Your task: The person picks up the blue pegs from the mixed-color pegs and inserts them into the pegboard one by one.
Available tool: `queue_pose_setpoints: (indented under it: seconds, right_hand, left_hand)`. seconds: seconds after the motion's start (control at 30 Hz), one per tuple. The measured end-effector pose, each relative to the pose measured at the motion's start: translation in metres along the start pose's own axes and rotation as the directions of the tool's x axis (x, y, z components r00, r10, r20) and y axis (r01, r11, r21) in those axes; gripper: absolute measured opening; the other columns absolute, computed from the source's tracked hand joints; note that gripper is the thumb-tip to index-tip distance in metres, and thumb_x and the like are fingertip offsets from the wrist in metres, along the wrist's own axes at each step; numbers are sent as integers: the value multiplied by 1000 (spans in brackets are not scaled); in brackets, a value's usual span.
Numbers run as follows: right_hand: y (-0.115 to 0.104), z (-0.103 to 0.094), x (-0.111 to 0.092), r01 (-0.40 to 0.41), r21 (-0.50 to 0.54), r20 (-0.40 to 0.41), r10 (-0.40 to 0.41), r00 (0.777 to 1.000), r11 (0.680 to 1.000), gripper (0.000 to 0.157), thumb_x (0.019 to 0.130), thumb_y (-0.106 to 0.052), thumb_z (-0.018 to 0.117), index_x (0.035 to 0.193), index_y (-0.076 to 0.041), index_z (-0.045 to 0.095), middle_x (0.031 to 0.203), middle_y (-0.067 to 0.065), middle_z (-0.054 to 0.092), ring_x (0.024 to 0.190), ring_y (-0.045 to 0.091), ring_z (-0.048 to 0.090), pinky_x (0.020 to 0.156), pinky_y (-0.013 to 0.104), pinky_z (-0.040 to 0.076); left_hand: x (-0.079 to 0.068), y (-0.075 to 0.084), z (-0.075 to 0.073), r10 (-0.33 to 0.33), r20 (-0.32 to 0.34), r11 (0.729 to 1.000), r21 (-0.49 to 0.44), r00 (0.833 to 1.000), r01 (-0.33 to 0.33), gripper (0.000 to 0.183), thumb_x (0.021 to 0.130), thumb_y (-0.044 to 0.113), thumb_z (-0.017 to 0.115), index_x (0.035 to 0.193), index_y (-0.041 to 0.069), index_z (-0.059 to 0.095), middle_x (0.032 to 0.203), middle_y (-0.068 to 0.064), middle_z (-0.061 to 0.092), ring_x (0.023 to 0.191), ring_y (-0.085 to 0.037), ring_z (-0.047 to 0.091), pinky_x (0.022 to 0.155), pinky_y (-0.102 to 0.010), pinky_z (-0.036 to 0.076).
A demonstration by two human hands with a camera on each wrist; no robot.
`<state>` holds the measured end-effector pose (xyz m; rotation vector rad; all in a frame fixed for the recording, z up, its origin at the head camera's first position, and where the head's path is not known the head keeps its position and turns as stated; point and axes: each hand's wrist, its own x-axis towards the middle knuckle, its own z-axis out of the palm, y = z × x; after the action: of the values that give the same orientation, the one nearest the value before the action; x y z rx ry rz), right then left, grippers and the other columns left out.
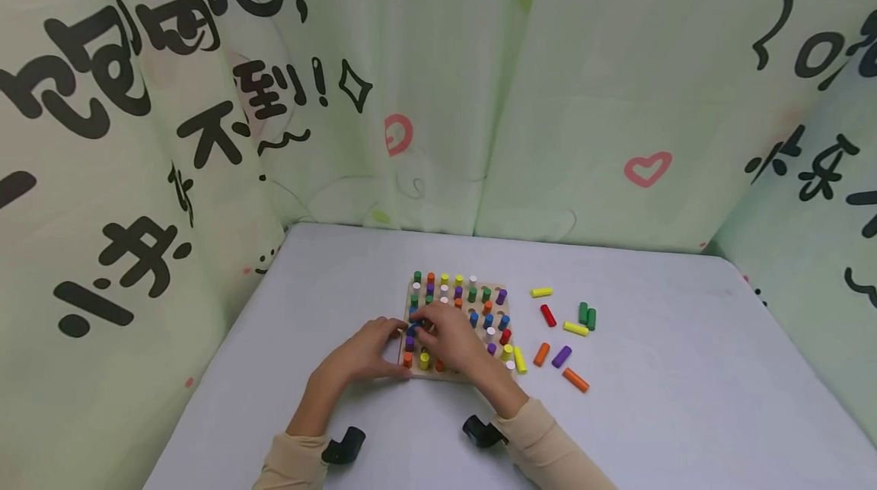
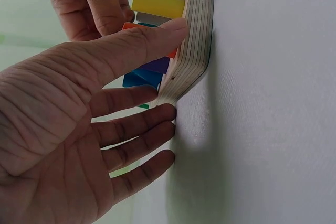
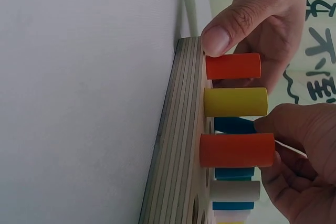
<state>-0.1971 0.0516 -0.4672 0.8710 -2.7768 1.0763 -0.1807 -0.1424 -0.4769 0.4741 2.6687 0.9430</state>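
A wooden pegboard on the table holds rows of coloured pegs, upright. My right hand reaches over its left part and pinches a blue peg by the left edge; its fingers hide some rows. In the right wrist view the right hand appears behind an orange peg and a yellow peg. My left hand rests at the board's near-left corner. Its thumb lies against the front edge, while the other fingers stretch along the left side, fairly straight.
Right of the board lie loose pegs: a red one, an orange one, a purple one, a yellow one, green ones and several more. A printed curtain surrounds the white table.
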Motion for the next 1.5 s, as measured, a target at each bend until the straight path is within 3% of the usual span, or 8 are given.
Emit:
queue_pose_setpoints:
  seconds: [0.4,0.77,1.03,1.5]
  right_hand:
    - [-1,3,2,15,-44,15,-14,1000,999,21,95,-3,70,115,-1,73,107,11,71,88,19,67,77,26,60]
    - [0,5,-2,36,11,-38,-36,999,999,18,95,0,69,113,0,72,105,10,71,88,19,67,78,30,60]
    - [0,4,-4,33,28,-50,-32,998,999,18,95,-2,70,112,-1,72,105,11,71,88,20,68,76,24,59]
    - [-1,-17,-33,44,70,-162,-32,986,997,16,94,-8,73,109,-3,73,99,4,71,85,17,66,71,25,58]
  left_hand:
    - [-1,1,-1,11,-5,1000,9,1000,-10,72,77,29,91,135,3,58,126,-13,63,123,-32,56,108,-52,47]
    - [-1,0,-2,6,-13,1000,3,1000,-6,71,77,30,91,135,3,59,127,-13,63,123,-32,56,108,-52,47]
    - [-2,3,-1,14,-13,1000,11,1000,-13,71,77,30,92,134,3,59,125,-13,63,122,-32,56,108,-52,47]
    - [-1,5,0,-6,-13,999,32,1000,7,73,77,30,91,136,2,58,127,-14,63,124,-32,56,109,-53,46]
